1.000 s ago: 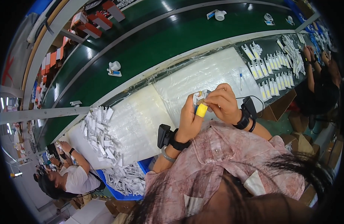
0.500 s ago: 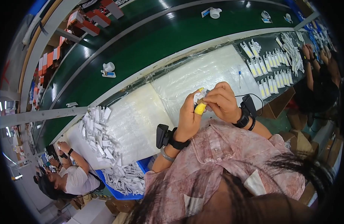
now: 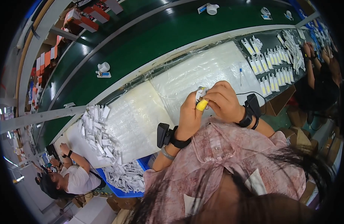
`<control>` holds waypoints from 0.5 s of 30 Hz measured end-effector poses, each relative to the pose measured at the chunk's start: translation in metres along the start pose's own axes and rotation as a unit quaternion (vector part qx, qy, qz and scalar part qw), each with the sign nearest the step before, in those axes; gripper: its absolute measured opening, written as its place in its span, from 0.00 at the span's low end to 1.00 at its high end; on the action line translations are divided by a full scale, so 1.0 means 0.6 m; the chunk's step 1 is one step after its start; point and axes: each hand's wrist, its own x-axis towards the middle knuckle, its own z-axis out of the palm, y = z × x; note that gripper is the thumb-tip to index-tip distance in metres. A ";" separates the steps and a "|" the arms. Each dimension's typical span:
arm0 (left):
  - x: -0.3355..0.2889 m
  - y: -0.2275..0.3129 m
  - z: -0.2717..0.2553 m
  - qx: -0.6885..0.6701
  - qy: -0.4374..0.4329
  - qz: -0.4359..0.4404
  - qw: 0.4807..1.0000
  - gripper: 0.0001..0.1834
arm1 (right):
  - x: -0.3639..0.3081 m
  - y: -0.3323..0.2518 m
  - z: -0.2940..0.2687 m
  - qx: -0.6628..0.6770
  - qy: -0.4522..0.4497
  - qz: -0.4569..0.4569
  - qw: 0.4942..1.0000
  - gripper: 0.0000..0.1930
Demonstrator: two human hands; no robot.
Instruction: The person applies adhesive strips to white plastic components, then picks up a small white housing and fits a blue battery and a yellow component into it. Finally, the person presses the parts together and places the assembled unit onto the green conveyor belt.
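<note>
In the head view, the bench (image 3: 172, 63) runs from lower left to upper right, and a clear plastic sheet (image 3: 202, 71) covers its middle part. On the left side of the sheet lies a loose pile of white packets (image 3: 101, 130), and some of them spill into a blue bin (image 3: 123, 186) at the near edge. On the right part of the bench, rows of small packets with yellow tips (image 3: 271, 69) lie side by side, and a thin pen (image 3: 240, 71) lies just beside them. Behind the bench a green conveyor belt (image 3: 142, 41) carries a small white part (image 3: 103, 69), well apart from the hands. A co-worker (image 3: 71, 175) sits at the lower left, and another person (image 3: 321, 71) works at the right end.

The plastic sheet directly in front of the hands is bare, so there is open room between the pile and the rows of packets. The near edge of the bench passes just under the wrists.

Both forearms come up from below and meet above the sheet. The left hand (image 3: 190, 114) wears a yellow finger cover (image 3: 202, 105) and a wrist device (image 3: 166, 135); the right hand (image 3: 224, 100) wears a black wristband (image 3: 248, 112). Both hands are clenched together around a small white item (image 3: 200, 92), held just above the sheet; it is too small to tell its exact kind.
</note>
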 end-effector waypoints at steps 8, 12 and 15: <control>-0.003 0.012 0.010 -0.142 -0.009 -0.083 0.986 0.12 | -0.005 0.019 0.000 0.052 0.013 -0.045 0.998 0.14; 0.000 0.014 0.011 -0.139 0.002 -0.070 0.988 0.11 | -0.001 0.022 0.000 0.050 0.004 -0.044 0.998 0.13; 0.002 0.013 0.010 -0.107 0.013 -0.051 0.993 0.10 | 0.001 0.022 0.004 0.049 0.011 -0.040 0.998 0.14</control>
